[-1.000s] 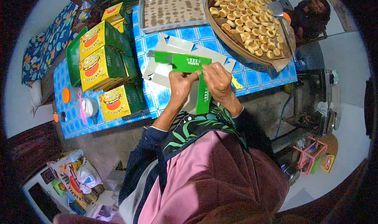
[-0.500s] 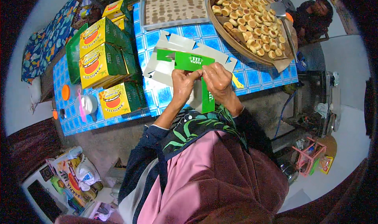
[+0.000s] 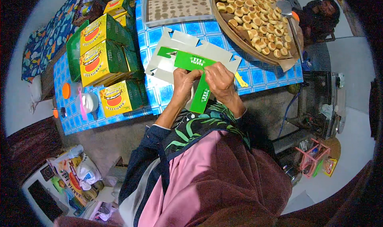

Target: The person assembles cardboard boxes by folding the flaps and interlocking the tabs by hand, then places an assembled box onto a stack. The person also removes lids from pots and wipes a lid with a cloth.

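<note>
A partly folded cardboard box (image 3: 190,60), green outside and pale grey inside, is between my hands at the table's near edge. My left hand (image 3: 184,84) is closed on its near edge, thumb pointing right. My right hand (image 3: 220,81) pinches the corner where two green panels meet, its fingertips almost touching the left thumb. One green panel hangs down toward my apron, while the pale flaps with cut notches spread out over the table. The exact fold under my fingertips is hidden.
Yellow-and-green boxes (image 3: 104,51) are stacked at left. A round woven tray (image 3: 239,39) of small browned pastries, with a metal spatula (image 3: 285,8), stands at far right beside a lined rectangular tray (image 3: 179,20). A white jar (image 3: 91,102) stands near left. Another person (image 3: 319,17) is at far right.
The hanging green panel has swung its lower end to the left, and the box has turned slightly. Both hands keep their grip in nearly the same place.
</note>
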Tool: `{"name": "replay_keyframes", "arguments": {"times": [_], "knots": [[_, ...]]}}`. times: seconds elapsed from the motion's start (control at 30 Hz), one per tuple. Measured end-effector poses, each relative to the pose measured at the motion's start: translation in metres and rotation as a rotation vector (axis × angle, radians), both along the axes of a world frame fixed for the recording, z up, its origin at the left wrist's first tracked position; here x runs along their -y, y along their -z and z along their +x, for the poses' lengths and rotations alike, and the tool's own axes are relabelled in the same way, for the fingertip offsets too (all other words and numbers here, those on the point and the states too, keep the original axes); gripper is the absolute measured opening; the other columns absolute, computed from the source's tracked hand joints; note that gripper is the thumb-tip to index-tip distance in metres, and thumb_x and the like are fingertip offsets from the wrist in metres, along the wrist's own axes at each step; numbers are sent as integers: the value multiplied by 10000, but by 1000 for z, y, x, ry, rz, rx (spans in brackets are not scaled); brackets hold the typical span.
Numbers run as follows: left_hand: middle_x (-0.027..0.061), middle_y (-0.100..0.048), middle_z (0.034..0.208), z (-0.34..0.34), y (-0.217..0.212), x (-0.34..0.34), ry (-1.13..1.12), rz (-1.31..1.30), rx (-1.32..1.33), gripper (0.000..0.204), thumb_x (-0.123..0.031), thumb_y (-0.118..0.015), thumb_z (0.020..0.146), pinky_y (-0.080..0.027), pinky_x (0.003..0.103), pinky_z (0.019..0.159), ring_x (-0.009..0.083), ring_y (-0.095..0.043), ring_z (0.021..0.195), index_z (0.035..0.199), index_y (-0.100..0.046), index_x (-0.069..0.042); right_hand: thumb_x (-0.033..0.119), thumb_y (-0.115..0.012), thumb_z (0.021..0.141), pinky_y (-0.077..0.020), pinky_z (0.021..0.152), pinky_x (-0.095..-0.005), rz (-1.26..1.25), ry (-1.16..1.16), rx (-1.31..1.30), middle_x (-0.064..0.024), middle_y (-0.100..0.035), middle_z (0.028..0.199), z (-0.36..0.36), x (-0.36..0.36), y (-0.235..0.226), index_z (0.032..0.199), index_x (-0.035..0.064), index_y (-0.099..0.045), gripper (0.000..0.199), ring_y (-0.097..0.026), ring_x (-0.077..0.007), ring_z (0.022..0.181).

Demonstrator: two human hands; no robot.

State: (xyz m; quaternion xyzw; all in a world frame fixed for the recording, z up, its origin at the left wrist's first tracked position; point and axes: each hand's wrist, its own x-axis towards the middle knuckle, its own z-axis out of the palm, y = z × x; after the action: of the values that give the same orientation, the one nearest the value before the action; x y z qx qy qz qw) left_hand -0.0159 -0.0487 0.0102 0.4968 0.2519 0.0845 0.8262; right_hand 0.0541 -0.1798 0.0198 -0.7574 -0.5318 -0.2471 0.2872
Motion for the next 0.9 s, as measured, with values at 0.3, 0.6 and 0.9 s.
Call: {"name": "replay_keyframes", "arguments": {"times": [0.3, 0.6, 0.9], "knots": [[45, -644, 737, -2, 0, 2, 53, 252, -30, 124, 52, -633, 676, -435, 256, 567, 114, -565, 614, 798, -642, 29, 44, -602, 646, -478, 566, -371, 19, 27, -110, -90, -504, 738, 0, 1, 5, 726, 4, -524, 118, -541, -274, 728], [18, -621, 735, -3, 4, 6, 19, 174, 6, 110, 59, -618, 694, -414, 239, 538, 83, -547, 615, 795, -634, 18, 57, -587, 639, -477, 555, -374, -30, -6, -141, -88, -485, 723, 0, 2, 5, 658, 26, -501, 93, -530, -267, 752], [29, -618, 729, -2, 4, 5, 20, 14, -3, 137, 84, -601, 683, -441, 255, 562, 109, -569, 622, 801, -620, 17, 18, -612, 690, -468, 545, -393, -38, 73, -247, -111, -477, 769, -4, 3, 4, 794, 23, -518, 141, -553, -290, 702]]}}
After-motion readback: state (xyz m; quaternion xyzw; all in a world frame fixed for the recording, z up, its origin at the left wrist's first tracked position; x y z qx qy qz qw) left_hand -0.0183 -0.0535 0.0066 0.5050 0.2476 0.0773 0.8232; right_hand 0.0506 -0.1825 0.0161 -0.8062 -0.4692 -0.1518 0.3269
